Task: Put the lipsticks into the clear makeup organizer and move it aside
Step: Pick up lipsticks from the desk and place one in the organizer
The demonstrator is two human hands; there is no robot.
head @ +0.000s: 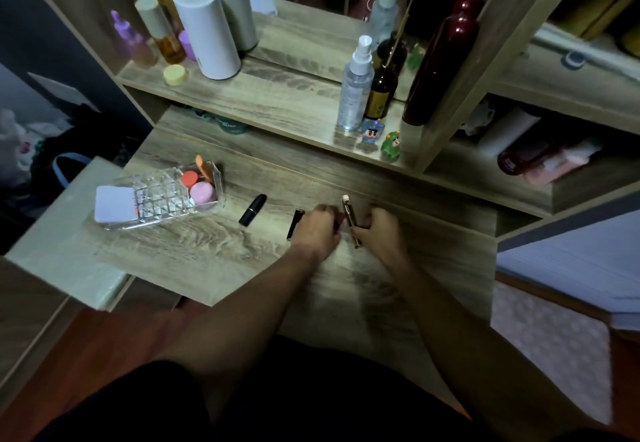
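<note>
My right fingers (360, 230) pinch a slim lipstick (349, 221) at centre frame; my left hand (320, 230) curls over something I cannot make out. Two lipsticks (252, 210) lie left of it. Still gathering: next, carry this left to the organizer (162, 195) and slot it upright.

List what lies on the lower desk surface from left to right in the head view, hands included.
Clear makeup organizer → black bullet lipstick → flat black lipstick → left hand → slim brown tube with a pale cap → right hand.
</note>
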